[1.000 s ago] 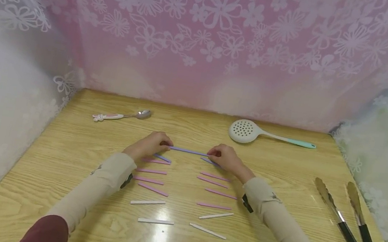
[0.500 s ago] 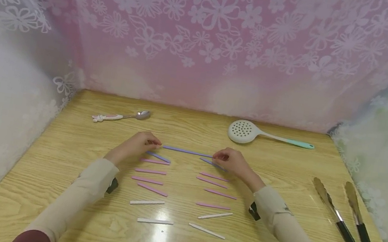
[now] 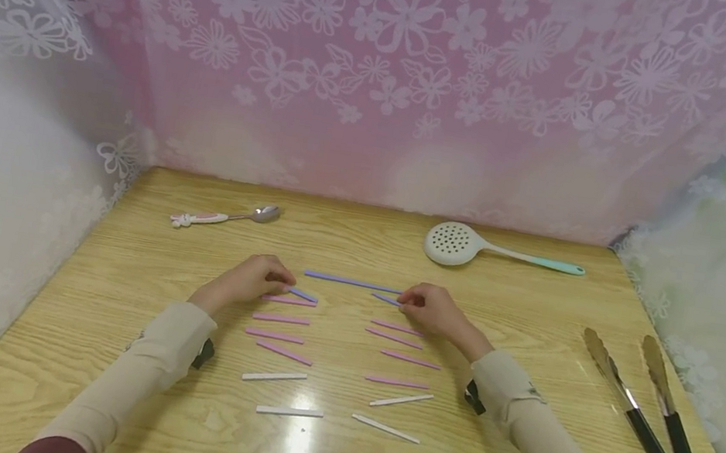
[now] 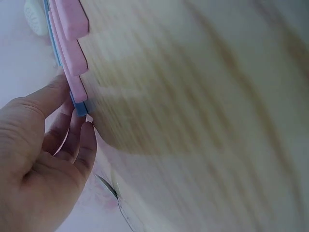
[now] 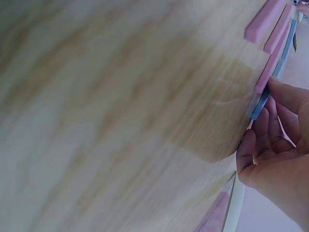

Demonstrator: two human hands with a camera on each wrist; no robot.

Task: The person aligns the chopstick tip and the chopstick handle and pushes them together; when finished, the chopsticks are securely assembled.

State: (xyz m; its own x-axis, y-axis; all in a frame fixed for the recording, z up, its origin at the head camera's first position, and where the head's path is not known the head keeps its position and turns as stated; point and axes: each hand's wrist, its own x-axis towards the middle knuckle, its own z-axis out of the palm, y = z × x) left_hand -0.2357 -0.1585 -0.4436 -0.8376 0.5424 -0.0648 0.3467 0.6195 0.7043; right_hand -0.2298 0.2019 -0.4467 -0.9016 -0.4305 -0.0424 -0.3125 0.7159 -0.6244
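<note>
In the head view, a long blue stick (image 3: 354, 282) lies crosswise on the table, beyond two columns of short sticks. My left hand (image 3: 251, 278) pinches the short blue stick (image 3: 302, 295) at the far end of the left column. On the other side, my right hand (image 3: 433, 310) pinches another short blue stick (image 3: 386, 300), near the long stick's right end. The left wrist view shows thumb and fingers around a blue stick's end (image 4: 79, 107); the right wrist view shows a similar hold on its blue stick (image 5: 260, 105). Fingers partly hide both short blue sticks.
Nearer the body lie several pink sticks (image 3: 281, 318) and white sticks (image 3: 290, 411) in both columns. A spoon (image 3: 265, 214) lies at the back left, a slotted skimmer (image 3: 452, 243) at the back right. Black-handled tongs (image 3: 660, 451) lie on the right.
Both hands have left the ends of the long blue stick, moving outward and slightly nearer the body. Each now holds a short blue stick, while the long one stays on the table.
</note>
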